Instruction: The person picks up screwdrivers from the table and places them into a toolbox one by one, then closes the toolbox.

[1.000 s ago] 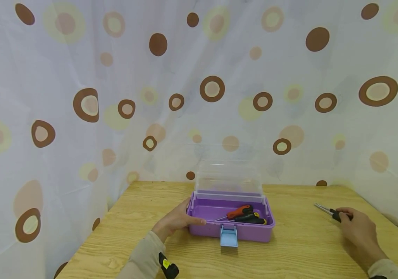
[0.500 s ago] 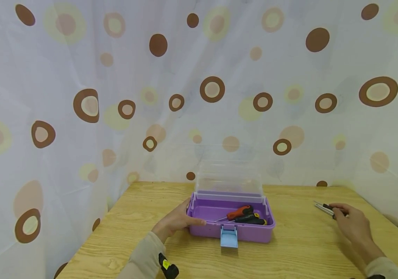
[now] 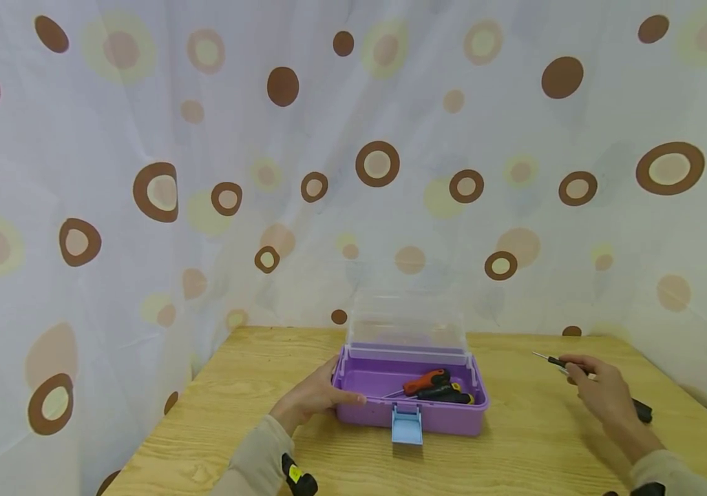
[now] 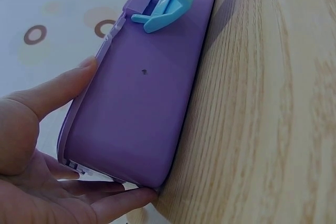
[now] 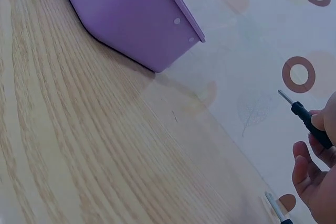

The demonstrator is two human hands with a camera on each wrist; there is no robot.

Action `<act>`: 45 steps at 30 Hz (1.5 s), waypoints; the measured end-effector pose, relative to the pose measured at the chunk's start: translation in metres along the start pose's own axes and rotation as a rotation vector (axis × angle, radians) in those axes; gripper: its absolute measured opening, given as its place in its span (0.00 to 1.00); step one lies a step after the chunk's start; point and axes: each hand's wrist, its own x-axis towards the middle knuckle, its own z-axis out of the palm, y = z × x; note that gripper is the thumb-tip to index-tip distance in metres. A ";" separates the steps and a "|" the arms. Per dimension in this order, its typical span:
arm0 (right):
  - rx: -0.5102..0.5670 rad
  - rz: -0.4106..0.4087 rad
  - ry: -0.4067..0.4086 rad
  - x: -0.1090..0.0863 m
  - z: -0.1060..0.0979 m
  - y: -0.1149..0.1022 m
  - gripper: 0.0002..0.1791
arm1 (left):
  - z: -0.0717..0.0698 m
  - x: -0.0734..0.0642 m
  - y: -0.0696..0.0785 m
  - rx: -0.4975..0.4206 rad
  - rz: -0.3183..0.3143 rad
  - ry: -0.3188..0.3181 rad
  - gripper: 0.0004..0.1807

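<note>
A purple toolbox (image 3: pixel 378 417) with a light blue latch (image 3: pixel 407 426) stands on the table, its clear lid (image 3: pixel 405 320) raised. My left hand (image 3: pixel 308 394) grips its left end, thumb on the front rim; in the left wrist view the fingers lie along the end wall. Inside lie a red-handled screwdriver (image 3: pixel 425 381) and black-handled screwdrivers (image 3: pixel 440 393) with yellow ends. To the box's right, my right hand (image 3: pixel 604 393) pinches a small black-handled screwdriver (image 5: pixel 310 121), its shaft pointing away from the hand. Beneath that hand another screwdriver (image 3: pixel 642 411) lies on the table, partly hidden.
The wooden table (image 3: pixel 514 455) runs back to a white curtain (image 3: pixel 415 103) with brown and cream dots, which also closes off both sides. A black strap with a yellow mark (image 3: pixel 296 474) is on the left wrist.
My right hand has picked up the small screwdriver and moved left with it, uncovering the other screwdriver's handle behind it. The left hand and toolbox have stayed put.
</note>
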 end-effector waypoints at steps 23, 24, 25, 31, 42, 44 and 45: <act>0.146 -0.034 -0.099 0.017 0.041 -0.058 0.23 | 0.001 -0.002 -0.002 0.007 -0.026 0.017 0.62; 0.153 -0.030 -0.101 0.018 0.044 -0.061 0.23 | 0.001 -0.002 -0.002 0.007 -0.026 0.016 0.62; 0.159 -0.030 -0.103 0.019 0.046 -0.063 0.23 | 0.001 -0.002 -0.001 0.005 -0.027 0.016 0.62; 0.194 -0.035 -0.121 0.026 0.063 -0.077 0.21 | 0.000 -0.001 -0.001 0.008 -0.029 0.025 0.62; 0.149 -0.097 -0.142 0.031 0.087 -0.109 0.17 | 0.000 -0.001 -0.002 -0.011 -0.018 0.018 0.61; 0.131 -0.111 -0.146 0.033 0.090 -0.113 0.16 | 0.001 -0.001 -0.002 -0.017 -0.009 0.017 0.60; 0.123 -0.114 -0.149 0.034 0.091 -0.115 0.16 | 0.001 -0.001 -0.002 -0.020 -0.005 0.015 0.60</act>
